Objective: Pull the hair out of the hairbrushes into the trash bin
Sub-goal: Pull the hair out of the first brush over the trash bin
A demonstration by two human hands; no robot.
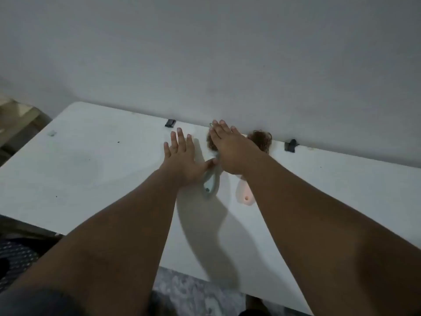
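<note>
Two hairbrushes lie side by side on a white table point(91, 169), heads toward the wall. The pale green brush point(210, 183) shows its looped handle; its head with brown hair point(210, 142) is mostly hidden under my right hand point(227, 151). The pink brush point(245, 193) shows its handle end, and its head carries a clump of brown hair point(262, 140) to the right of my right hand. My left hand point(182, 156) lies flat with straight fingers, its thumb touching the green handle. My right hand stretches flat over the green brush head. No trash bin is in view.
The table stands against a plain wall. Two dark clips point(170, 123) point(290, 145) sit on its far edge. A patterned floor point(193, 293) shows below the near edge, and dark mesh furniture point(16, 258) stands at the lower left.
</note>
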